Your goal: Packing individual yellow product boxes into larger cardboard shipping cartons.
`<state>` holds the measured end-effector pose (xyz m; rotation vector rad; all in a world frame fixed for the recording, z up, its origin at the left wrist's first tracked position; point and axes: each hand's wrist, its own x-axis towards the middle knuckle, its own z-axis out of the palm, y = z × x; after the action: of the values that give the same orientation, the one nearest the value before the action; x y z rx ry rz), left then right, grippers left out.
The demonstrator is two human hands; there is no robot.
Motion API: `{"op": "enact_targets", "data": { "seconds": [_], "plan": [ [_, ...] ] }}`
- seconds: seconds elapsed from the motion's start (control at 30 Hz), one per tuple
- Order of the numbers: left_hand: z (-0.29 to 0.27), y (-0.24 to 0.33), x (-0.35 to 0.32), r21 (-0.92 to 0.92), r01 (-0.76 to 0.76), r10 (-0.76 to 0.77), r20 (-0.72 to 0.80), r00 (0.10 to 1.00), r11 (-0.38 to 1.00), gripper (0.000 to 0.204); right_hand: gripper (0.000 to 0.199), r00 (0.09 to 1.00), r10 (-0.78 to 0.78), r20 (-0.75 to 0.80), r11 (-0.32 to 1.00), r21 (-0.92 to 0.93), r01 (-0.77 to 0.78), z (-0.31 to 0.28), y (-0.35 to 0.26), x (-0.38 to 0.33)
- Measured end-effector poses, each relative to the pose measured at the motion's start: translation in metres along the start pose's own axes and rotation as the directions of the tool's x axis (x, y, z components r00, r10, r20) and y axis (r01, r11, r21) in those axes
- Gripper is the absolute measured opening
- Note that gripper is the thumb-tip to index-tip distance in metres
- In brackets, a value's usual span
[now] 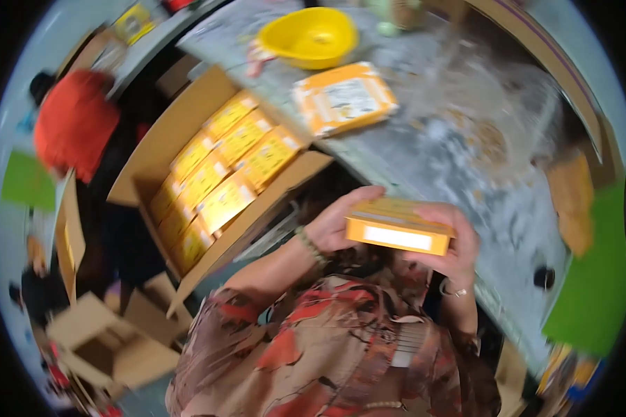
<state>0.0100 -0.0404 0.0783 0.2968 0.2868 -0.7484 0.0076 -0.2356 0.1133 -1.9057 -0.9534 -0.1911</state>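
Between my two hands I hold a small yellow-orange box (389, 226) with a white label on its near side. My left hand (337, 219) grips its left end, and my right hand (459, 243) is wrapped round its right end. To the left, an open cardboard carton (140, 161) holds several yellow boxes (240, 135) packed in rows. On the table beyond my hands lies an orange package (346, 97) with a white label and whitish tape on its corners.
A yellow plastic basin (309, 38) stands on the grey table (424, 149). Crumpled clear plastic (497, 104) and a green sheet (595, 278) lie to the right. An empty-looking open carton (111, 340) is at lower left. A person in an orange top (76, 125) bends at far left.
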Motion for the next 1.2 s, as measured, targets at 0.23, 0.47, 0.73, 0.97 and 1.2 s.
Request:
{"op": "enact_targets", "data": {
  "seconds": [0.23, 0.47, 0.73, 0.97, 1.2],
  "plan": [
    [-0.027, 0.061, -0.074, 0.263, -0.739, 0.776, -0.072, 0.627, 0.621, 0.047, 0.056, 0.980, 0.011, -0.199, 0.986, 0.165, 0.022, 0.025, 0.016, 0.024],
    [-0.169, 0.103, -0.226, 0.440, -0.751, 0.781, -0.604, 0.158, 0.492, 0.033, 0.041, 0.850, 0.525, -0.039, 0.809, 0.332, -0.484, 0.038, 0.079, -0.003],
    [-0.231, 0.092, -0.237, 0.421, -0.789, 0.611, -0.788, -0.074, 0.447, 0.030, 0.037, 0.802, 0.581, 0.141, 0.719, 0.372, -0.587, 0.079, 0.098, 0.021],
    [-0.316, 0.162, -0.252, 0.407, -0.907, 0.558, -0.780, -0.283, 0.108, 0.028, 0.035, 0.717, 0.669, 0.197, 0.684, 0.214, -0.697, 0.089, 0.085, 0.010],
    [-0.418, 0.213, -0.269, 0.374, -0.926, 0.376, -0.867, -0.328, 0.053, 0.027, 0.033, 0.631, 0.770, 0.091, 0.612, 0.171, -0.772, 0.075, 0.074, -0.033]
  ]
}}
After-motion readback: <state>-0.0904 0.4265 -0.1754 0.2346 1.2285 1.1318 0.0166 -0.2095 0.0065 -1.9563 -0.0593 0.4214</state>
